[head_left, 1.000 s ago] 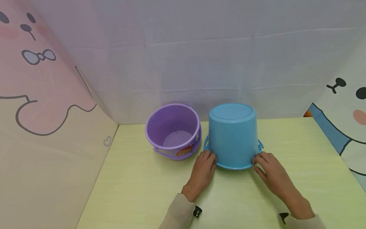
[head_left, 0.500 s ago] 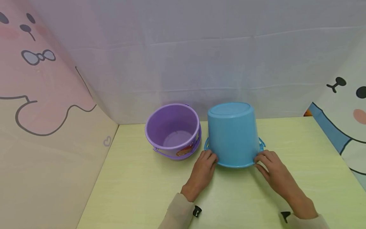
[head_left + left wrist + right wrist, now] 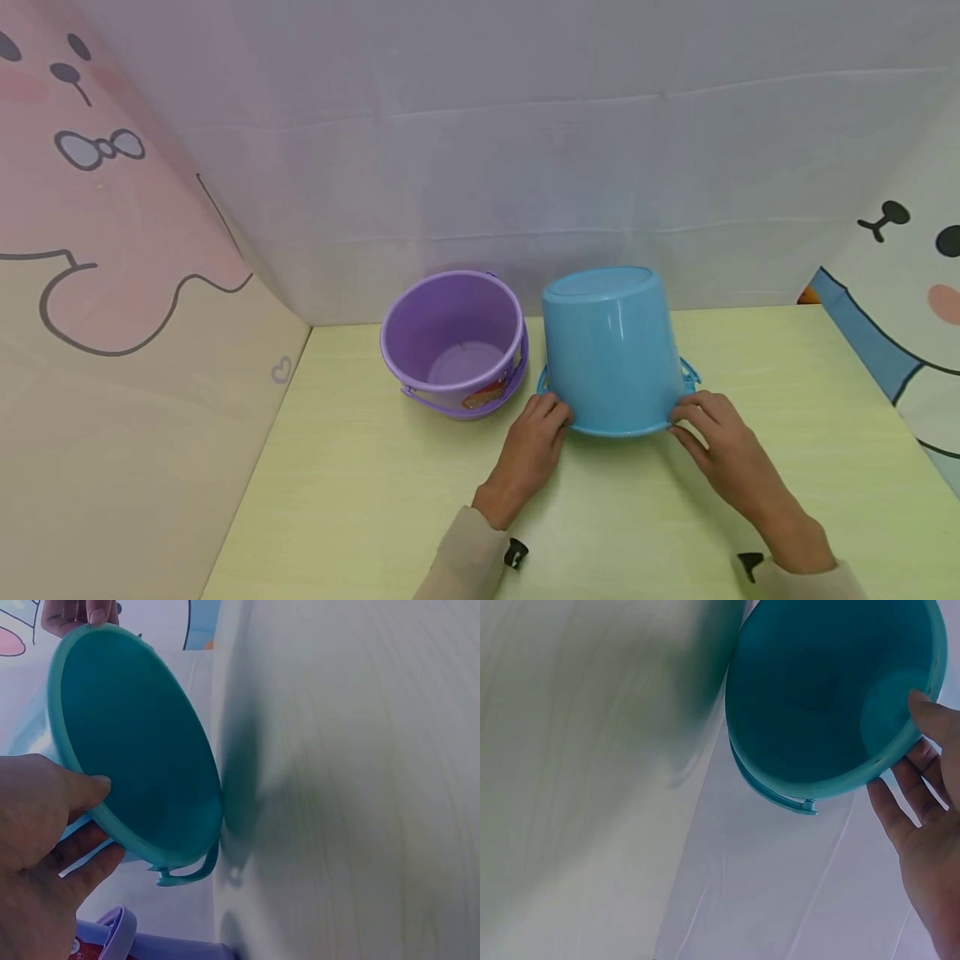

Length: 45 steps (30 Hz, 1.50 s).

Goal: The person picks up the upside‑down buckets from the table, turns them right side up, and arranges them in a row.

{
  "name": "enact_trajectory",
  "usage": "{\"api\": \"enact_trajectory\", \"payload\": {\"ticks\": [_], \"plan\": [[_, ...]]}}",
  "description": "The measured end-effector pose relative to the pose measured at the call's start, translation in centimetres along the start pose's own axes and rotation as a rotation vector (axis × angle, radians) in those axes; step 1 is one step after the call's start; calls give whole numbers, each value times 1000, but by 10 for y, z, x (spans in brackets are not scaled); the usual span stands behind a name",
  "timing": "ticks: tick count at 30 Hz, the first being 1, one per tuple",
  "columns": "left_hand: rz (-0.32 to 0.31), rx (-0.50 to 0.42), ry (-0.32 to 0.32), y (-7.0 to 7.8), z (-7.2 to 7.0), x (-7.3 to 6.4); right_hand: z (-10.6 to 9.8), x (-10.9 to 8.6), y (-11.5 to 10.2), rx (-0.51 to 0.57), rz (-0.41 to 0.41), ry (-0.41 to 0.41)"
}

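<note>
Left hand (image 3: 28, 832), thumb (image 3: 86, 790) inside blue bucket (image 3: 146, 750)

You have a purple bucket (image 3: 450, 337) upright on the pale surface (image 3: 337, 500), its handle (image 3: 120, 934) lowered; ahead of you rises a creased sheet (image 3: 525, 150); a pink cartoon animal (image 3: 112, 208) shows on your left, a white cartoon animal (image 3: 911, 267) on your right.

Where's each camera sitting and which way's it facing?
Head: on the head, facing forward and down at the blue bucket and purple bucket; left hand, right hand and sleeves show.
Left wrist: worn there, facing into the blue bucket; left hand and right fingers show.
Right wrist: worn there, facing into the same bucket; right hand shows.
Wrist views share the blue bucket's inside.
</note>
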State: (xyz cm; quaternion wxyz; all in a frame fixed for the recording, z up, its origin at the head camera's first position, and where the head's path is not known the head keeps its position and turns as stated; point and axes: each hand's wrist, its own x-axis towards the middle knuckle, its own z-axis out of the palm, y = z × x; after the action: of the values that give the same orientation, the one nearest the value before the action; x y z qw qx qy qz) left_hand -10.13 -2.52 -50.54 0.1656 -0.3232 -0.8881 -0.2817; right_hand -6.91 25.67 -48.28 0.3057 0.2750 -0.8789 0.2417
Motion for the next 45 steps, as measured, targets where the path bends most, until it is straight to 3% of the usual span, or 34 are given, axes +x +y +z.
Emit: {"api": "enact_trajectory", "payload": {"ticks": [11,25,31,36,45], "plan": [[35,-16,54,2,-5,2,-2,2,-1,9,-24,49],[36,-24,64,5,-11,5,-8,8,-2,32,-25,74],[33,-40,65,6,-15,6,-7,11,-3,30,-57,133],[40,-40,80,8,-18,7,-11,12,-3,49,-62,122],[58,-34,114,12,-24,10,-10,15,-1,79,-100,180]]}}
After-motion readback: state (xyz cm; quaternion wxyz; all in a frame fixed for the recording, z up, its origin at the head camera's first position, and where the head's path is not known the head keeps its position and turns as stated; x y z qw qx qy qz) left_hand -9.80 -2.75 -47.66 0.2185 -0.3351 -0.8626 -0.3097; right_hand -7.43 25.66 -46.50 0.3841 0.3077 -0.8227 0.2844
